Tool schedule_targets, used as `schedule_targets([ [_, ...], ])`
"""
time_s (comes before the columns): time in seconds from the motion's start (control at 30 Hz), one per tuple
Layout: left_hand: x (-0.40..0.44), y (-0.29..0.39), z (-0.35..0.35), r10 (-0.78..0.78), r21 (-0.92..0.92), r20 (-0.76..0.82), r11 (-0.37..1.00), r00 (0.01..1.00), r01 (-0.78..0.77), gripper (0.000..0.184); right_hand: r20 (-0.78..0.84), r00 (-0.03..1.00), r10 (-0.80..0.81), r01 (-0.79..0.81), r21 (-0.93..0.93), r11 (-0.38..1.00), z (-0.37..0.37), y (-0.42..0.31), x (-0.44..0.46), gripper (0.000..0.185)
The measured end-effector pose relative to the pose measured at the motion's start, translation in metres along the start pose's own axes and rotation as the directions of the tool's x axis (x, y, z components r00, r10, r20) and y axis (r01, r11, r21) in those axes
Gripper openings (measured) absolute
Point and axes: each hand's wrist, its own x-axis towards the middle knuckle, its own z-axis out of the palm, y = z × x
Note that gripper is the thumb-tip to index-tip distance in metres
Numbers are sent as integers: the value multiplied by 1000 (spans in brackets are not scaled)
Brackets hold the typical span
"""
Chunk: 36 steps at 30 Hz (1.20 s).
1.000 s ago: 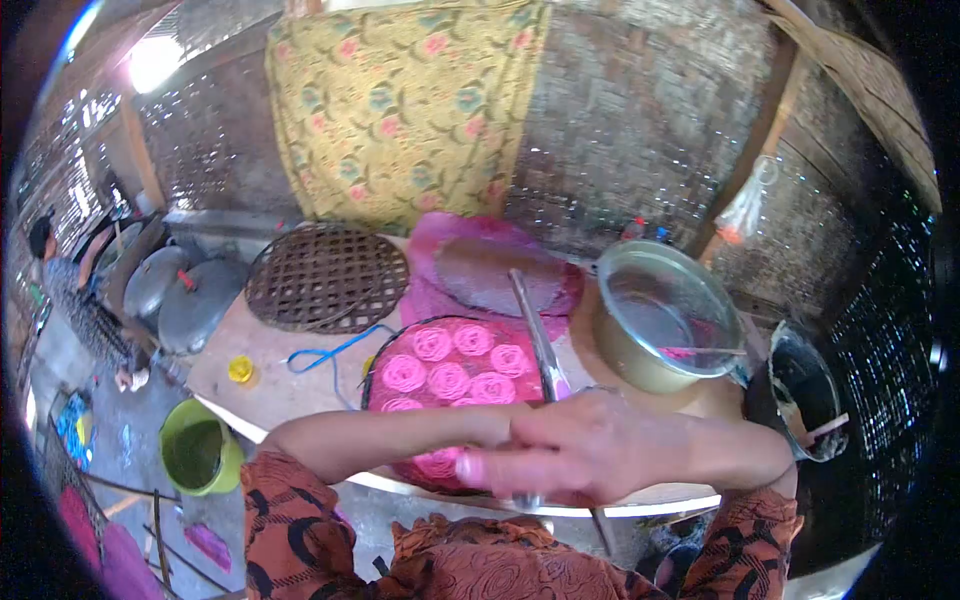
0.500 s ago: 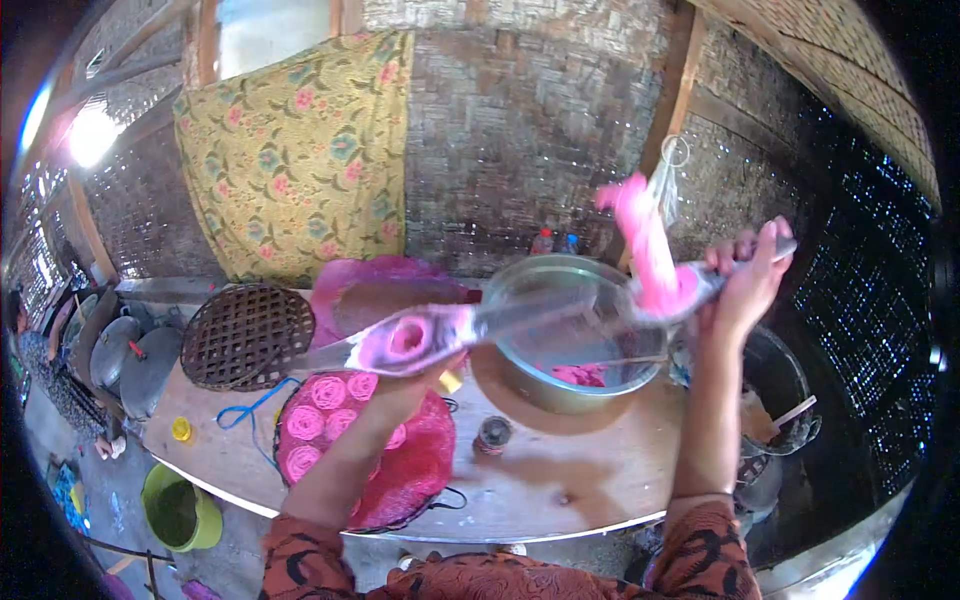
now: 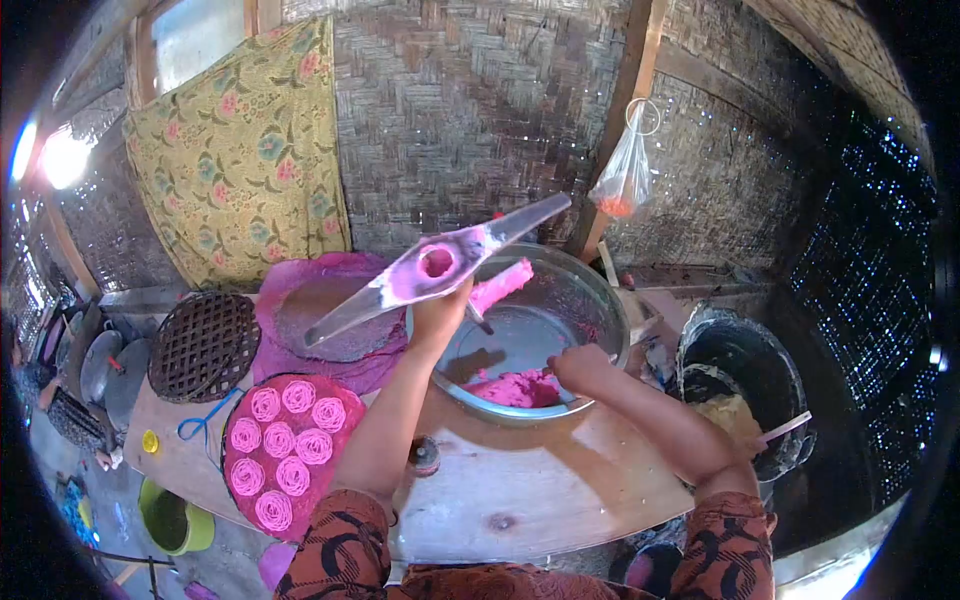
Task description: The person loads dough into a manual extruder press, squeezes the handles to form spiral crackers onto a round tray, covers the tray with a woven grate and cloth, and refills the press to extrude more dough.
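Observation:
My left hand (image 3: 440, 318) is closed around a long wooden hand press (image 3: 462, 252), raised over the basin's left side and tilted up to the right. Pink smears surround the round hole in its middle. Just right of that hand, a pink-coated plunger (image 3: 503, 287) slants over the basin; whether the same fingers hold it I cannot tell. My right hand (image 3: 582, 370) is closed low at the basin's right front, beside a mass of pink dough (image 3: 515, 388). What its fingers grip is hidden. The large metal basin (image 3: 465, 402) stands on the wooden table.
At left, a round tray (image 3: 350, 400) bears several pink noodle-like coils, near a woven basket (image 3: 203, 345) and purple sheeting (image 3: 285, 310). A small dark jar (image 3: 424, 455) stands before the basin. A black bucket (image 3: 790, 390) is at right; a person (image 3: 75, 420) is far left.
My right hand has let go of the plunger and moved down into the basin by the dough. My left hand has raised the press and tilted it. The view has shifted right.

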Motion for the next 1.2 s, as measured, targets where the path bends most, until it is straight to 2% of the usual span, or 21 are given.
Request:
schedule_targets([
  [0.07,-10,-27,17,-55,66,74,997,996,50,18,5,991,-136,135,-107,985,-30,1,-20,25],
  [0.1,-11,-34,23,-78,92,118,994,990,67,20,8,991,-133,133,-100,986,-41,5,-27,25],
  [0.2,-22,-65,36,20,207,163,977,986,-54,17,60,993,-105,111,-102,989,-59,18,-33,26],
  [0.27,-27,-91,41,-57,269,202,963,978,1,18,51,996,-78,74,70,995,-57,32,-27,27],
  [0.3,-26,-90,44,-70,298,156,954,985,21,20,57,995,-83,79,69,994,-44,41,-15,27],
  [0.37,-23,-89,44,-5,179,127,984,992,-18,24,287,957,-26,11,54,998,-6,54,15,29],
  [0.4,-26,-95,42,-25,188,127,982,992,0,24,309,950,-40,-12,164,986,-2,52,22,25],
  [0.53,-26,-100,34,-53,238,89,971,995,30,28,428,881,-203,62,321,945,1,43,57,27],
  [0.63,-33,-105,35,-74,191,54,980,996,63,28,405,884,-234,14,477,879,11,30,77,29],
  [0.7,-26,-92,28,-170,105,119,982,978,158,28,344,863,-371,133,552,823,9,13,90,35],
  [0.73,-35,-106,26,73,336,160,934,984,-124,30,312,866,-391,180,536,825,13,5,96,43],
  [0.77,-38,-108,23,61,344,167,932,984,-116,30,317,859,-401,181,546,818,11,-5,100,43],
  [0.83,-38,-105,17,-105,438,287,898,952,-33,32,448,792,-414,97,578,810,1,-19,103,48],
  [0.87,-35,-99,17,-91,382,326,923,941,-43,35,292,863,-412,202,548,812,15,-20,96,48],
  [0.97,-34,-100,17,-44,385,339,918,940,-96,38,227,865,-447,255,569,782,11,-14,77,47],
  [1.0,-33,-99,17,-28,385,342,916,939,-112,39,210,871,-445,237,612,754,-3,-9,71,29],
  [1.03,-32,-97,16,-86,361,338,931,937,-45,39,214,869,-446,237,612,754,-22,-1,66,29],
  [1.07,-29,-92,15,-143,339,336,941,931,22,40,282,869,-407,236,486,841,-56,6,61,31],
  [1.1,-19,-81,17,-104,265,289,964,952,24,35,342,868,-359,238,346,907,-73,10,59,32],
  [1.13,-8,-71,19,-64,190,241,982,968,17,31,344,866,-363,244,344,907,-69,14,61,32],
  [1.2,-8,-71,17,-83,278,278,961,957,3,32,327,904,-275,278,38,960,-52,20,69,32],
])
